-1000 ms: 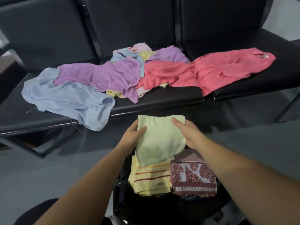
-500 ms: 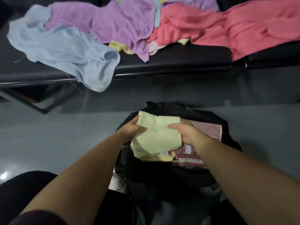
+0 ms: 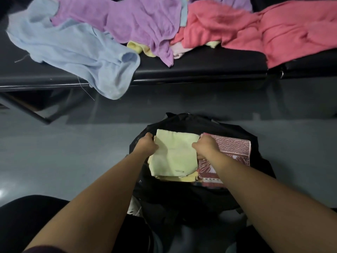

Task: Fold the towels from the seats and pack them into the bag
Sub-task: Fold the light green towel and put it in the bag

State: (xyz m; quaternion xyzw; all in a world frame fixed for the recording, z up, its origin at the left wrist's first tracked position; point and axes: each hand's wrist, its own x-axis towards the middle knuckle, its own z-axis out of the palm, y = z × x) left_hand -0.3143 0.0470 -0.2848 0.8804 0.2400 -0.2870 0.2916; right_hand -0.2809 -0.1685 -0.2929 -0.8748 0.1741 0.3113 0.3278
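Note:
A folded pale green towel (image 3: 176, 154) lies inside the open black bag (image 3: 189, 123) on the floor, on top of a yellow folded towel (image 3: 189, 178). My left hand (image 3: 145, 146) grips its left edge and my right hand (image 3: 205, 147) grips its right edge. Beside it in the bag sits a folded maroon patterned towel (image 3: 235, 148). On the black seats (image 3: 200, 64) above lie unfolded towels: a light blue towel (image 3: 73, 50), a purple towel (image 3: 131, 21) and a pink towel (image 3: 264, 31).
Small yellow and pale pink cloths (image 3: 138, 47) peek out under the purple towel. The seat frame's dark leg (image 3: 23, 110) slants at the left. Grey floor (image 3: 63, 152) surrounds the bag. My dark-clothed knee (image 3: 27, 216) shows at the bottom left.
My hands have lowered the pale green towel from above the bag onto the yellow towel inside it. My view has tilted down toward the bag.

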